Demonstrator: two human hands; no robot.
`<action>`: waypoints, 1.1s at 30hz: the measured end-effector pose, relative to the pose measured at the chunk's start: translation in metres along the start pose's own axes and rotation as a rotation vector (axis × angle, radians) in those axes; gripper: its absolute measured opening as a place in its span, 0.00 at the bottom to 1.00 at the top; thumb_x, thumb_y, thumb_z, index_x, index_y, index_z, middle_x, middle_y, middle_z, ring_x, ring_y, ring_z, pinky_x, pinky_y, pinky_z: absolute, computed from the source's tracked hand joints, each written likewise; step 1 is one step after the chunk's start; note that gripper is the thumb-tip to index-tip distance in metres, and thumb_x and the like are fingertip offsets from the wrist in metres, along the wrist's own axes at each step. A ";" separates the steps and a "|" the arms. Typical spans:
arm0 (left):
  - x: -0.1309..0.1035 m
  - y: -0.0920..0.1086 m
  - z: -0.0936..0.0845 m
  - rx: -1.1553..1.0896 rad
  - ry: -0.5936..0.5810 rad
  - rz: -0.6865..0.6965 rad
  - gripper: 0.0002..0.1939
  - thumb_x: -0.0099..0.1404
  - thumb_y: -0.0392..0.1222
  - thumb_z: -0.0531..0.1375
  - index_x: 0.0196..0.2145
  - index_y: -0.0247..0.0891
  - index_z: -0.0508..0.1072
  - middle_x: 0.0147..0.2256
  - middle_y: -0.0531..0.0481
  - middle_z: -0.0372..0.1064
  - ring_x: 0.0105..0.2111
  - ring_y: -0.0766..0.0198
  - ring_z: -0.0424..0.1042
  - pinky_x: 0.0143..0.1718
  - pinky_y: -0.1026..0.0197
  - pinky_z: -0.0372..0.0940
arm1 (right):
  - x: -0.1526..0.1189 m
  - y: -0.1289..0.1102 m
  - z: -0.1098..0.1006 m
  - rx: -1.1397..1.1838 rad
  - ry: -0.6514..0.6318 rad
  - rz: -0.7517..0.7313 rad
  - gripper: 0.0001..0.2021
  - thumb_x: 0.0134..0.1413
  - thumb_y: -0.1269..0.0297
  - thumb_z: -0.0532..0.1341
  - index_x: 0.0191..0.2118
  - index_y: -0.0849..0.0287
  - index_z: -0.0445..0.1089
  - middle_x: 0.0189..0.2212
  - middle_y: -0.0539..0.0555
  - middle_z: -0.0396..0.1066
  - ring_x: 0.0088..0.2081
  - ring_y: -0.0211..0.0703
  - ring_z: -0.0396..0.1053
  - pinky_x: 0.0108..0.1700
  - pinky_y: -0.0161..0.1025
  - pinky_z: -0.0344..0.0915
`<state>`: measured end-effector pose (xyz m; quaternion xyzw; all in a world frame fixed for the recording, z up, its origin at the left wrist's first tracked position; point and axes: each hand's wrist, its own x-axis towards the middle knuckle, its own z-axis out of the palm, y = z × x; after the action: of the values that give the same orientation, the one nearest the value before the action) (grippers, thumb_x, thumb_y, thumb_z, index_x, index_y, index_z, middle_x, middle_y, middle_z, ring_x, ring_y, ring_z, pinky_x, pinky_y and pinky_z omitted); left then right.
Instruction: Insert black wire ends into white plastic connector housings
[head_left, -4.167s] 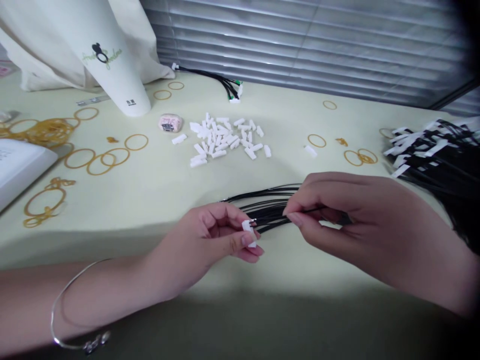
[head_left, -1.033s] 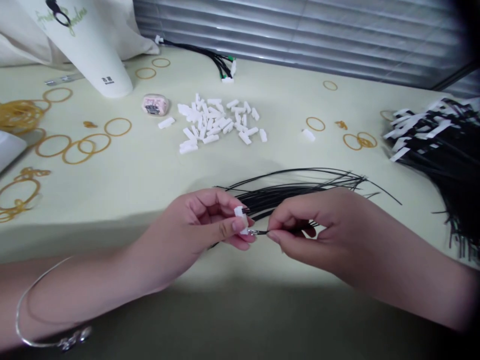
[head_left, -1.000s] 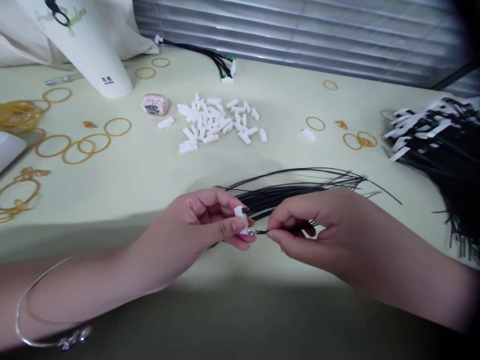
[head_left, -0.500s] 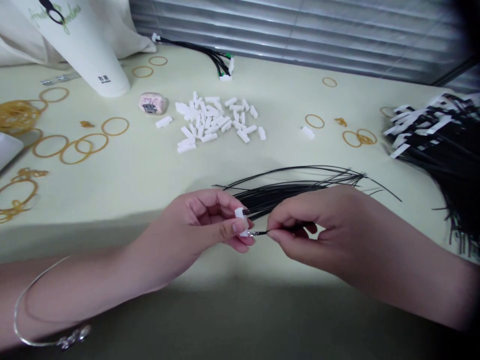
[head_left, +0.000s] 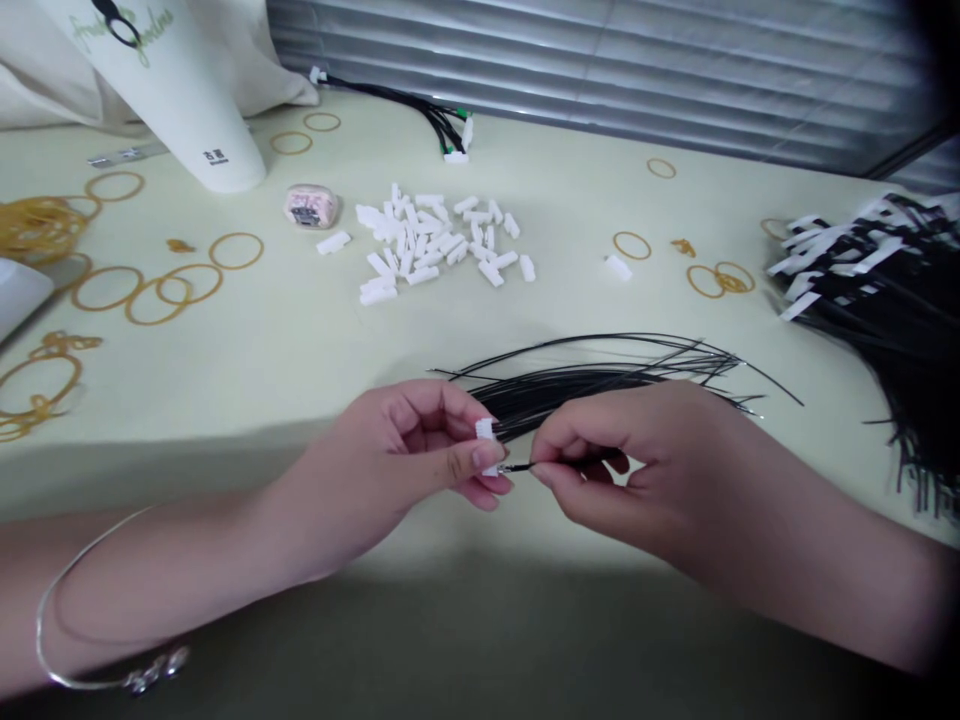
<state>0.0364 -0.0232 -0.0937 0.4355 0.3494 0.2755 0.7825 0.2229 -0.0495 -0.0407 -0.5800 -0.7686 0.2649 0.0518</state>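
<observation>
Between the thumb and fingers of my left hand point(head_left: 427, 440) is a small white connector point(head_left: 486, 430). My right hand point(head_left: 615, 450) pinches a black wire point(head_left: 519, 467) near its metal tip. That tip points left and meets the lower right edge of the connector; whether it sits inside cannot be made out. Behind both hands lies a loose bundle of thin black wires point(head_left: 570, 382). Farther back is a pile of white connectors point(head_left: 420, 235), with a single white connector point(head_left: 619, 267) to its right.
A white cup point(head_left: 195, 110) and a small pink object point(head_left: 311, 206) stand at the back left. Rubber bands point(head_left: 109, 288) are scattered about. A finished-looking black harness point(head_left: 405, 98) lies by the blinds point(head_left: 600, 60). Many black wires with white ends point(head_left: 862, 290) are heaped at right.
The view has shifted slightly, moving the table items a little to the right. Both hands keep their grips, and the wire tip is slightly closer to the connector.
</observation>
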 end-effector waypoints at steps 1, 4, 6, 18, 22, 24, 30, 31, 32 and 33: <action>0.000 0.000 0.000 -0.003 0.002 -0.003 0.05 0.58 0.35 0.62 0.32 0.34 0.68 0.25 0.55 0.72 0.27 0.71 0.74 0.30 0.72 0.70 | 0.000 0.000 0.001 -0.006 0.008 -0.002 0.07 0.44 0.69 0.54 0.20 0.55 0.66 0.15 0.42 0.61 0.19 0.28 0.56 0.19 0.28 0.52; -0.001 0.000 0.000 -0.014 0.003 -0.009 0.06 0.58 0.34 0.63 0.32 0.34 0.68 0.24 0.55 0.72 0.27 0.71 0.74 0.30 0.73 0.70 | -0.001 -0.002 0.002 -0.008 0.025 -0.025 0.07 0.44 0.70 0.54 0.22 0.55 0.68 0.17 0.41 0.63 0.20 0.28 0.58 0.21 0.28 0.53; -0.001 0.000 0.000 -0.015 0.002 -0.011 0.05 0.58 0.34 0.62 0.31 0.34 0.68 0.24 0.55 0.72 0.26 0.72 0.74 0.29 0.73 0.70 | -0.001 -0.002 0.003 -0.004 0.024 -0.037 0.08 0.45 0.70 0.54 0.23 0.54 0.69 0.18 0.41 0.65 0.20 0.28 0.59 0.22 0.29 0.53; -0.001 0.001 0.000 -0.012 -0.010 -0.028 0.06 0.58 0.34 0.62 0.32 0.34 0.67 0.24 0.55 0.73 0.26 0.71 0.74 0.29 0.73 0.69 | -0.001 -0.001 0.002 -0.075 0.044 -0.093 0.07 0.44 0.71 0.54 0.22 0.56 0.67 0.16 0.41 0.62 0.20 0.27 0.55 0.22 0.30 0.50; -0.002 0.001 0.000 0.013 -0.001 -0.030 0.05 0.58 0.34 0.62 0.32 0.34 0.67 0.24 0.55 0.72 0.26 0.72 0.74 0.29 0.73 0.69 | 0.000 0.000 0.003 -0.023 0.005 -0.073 0.07 0.44 0.71 0.54 0.21 0.57 0.67 0.16 0.42 0.61 0.20 0.28 0.55 0.22 0.30 0.50; -0.003 0.002 0.001 0.034 0.002 -0.029 0.05 0.58 0.34 0.62 0.31 0.34 0.67 0.24 0.55 0.72 0.25 0.72 0.73 0.29 0.74 0.68 | 0.001 0.001 0.003 0.025 -0.050 -0.021 0.07 0.45 0.70 0.54 0.21 0.57 0.66 0.16 0.43 0.60 0.20 0.29 0.54 0.20 0.30 0.49; -0.003 0.003 0.002 0.114 0.012 -0.025 0.06 0.57 0.35 0.63 0.31 0.35 0.67 0.24 0.55 0.71 0.25 0.72 0.73 0.29 0.72 0.68 | 0.002 0.001 0.001 0.146 -0.150 0.021 0.08 0.48 0.68 0.54 0.24 0.55 0.68 0.17 0.43 0.59 0.20 0.30 0.53 0.19 0.29 0.49; -0.003 0.003 0.002 0.120 0.014 -0.022 0.06 0.57 0.35 0.63 0.30 0.35 0.67 0.24 0.55 0.71 0.25 0.72 0.72 0.29 0.72 0.68 | 0.002 0.000 0.001 0.146 -0.153 0.022 0.08 0.48 0.68 0.54 0.23 0.55 0.67 0.17 0.43 0.58 0.20 0.30 0.52 0.19 0.29 0.49; -0.003 0.002 0.002 0.124 0.017 -0.019 0.06 0.57 0.35 0.63 0.30 0.35 0.68 0.24 0.55 0.71 0.25 0.72 0.72 0.29 0.72 0.68 | 0.003 0.000 0.002 0.145 -0.154 0.021 0.08 0.48 0.68 0.54 0.22 0.56 0.66 0.16 0.43 0.57 0.20 0.30 0.51 0.19 0.29 0.48; -0.003 0.002 0.002 0.126 0.018 -0.015 0.06 0.57 0.35 0.63 0.30 0.35 0.68 0.24 0.55 0.71 0.25 0.72 0.72 0.29 0.72 0.68 | 0.003 -0.001 0.002 0.144 -0.149 0.020 0.08 0.48 0.68 0.54 0.21 0.57 0.65 0.16 0.43 0.56 0.20 0.30 0.51 0.19 0.29 0.48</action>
<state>0.0359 -0.0251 -0.0907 0.4789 0.3764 0.2509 0.7524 0.2206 -0.0477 -0.0428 -0.5610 -0.7435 0.3625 0.0334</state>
